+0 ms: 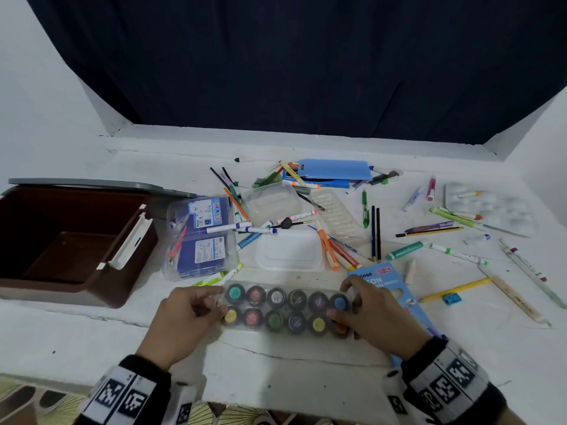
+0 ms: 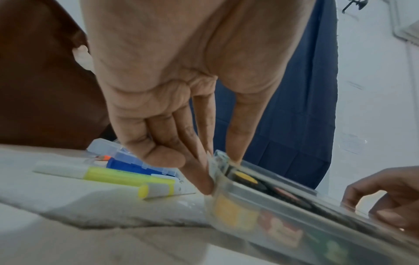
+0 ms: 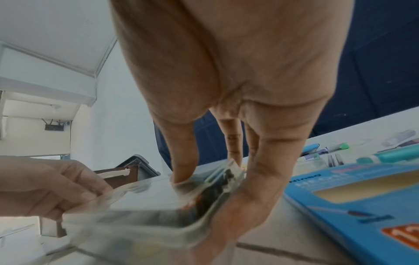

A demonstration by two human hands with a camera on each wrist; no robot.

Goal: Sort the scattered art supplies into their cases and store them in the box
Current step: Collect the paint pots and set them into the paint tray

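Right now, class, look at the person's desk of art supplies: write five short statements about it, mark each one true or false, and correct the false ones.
1. Both hands, left hand and right hand, grip the ends of the clear paint-pot case. True.
2. The paint-pot case holds two rows of six pots. True.
3. The brown storage box is shut. False: it stands open, its grey lid behind it.
4. The blue neon pencil box lies inside the storage box. False: it lies on the desk by the right hand.
5. A yellow pencil lies on the desk to the right. True.
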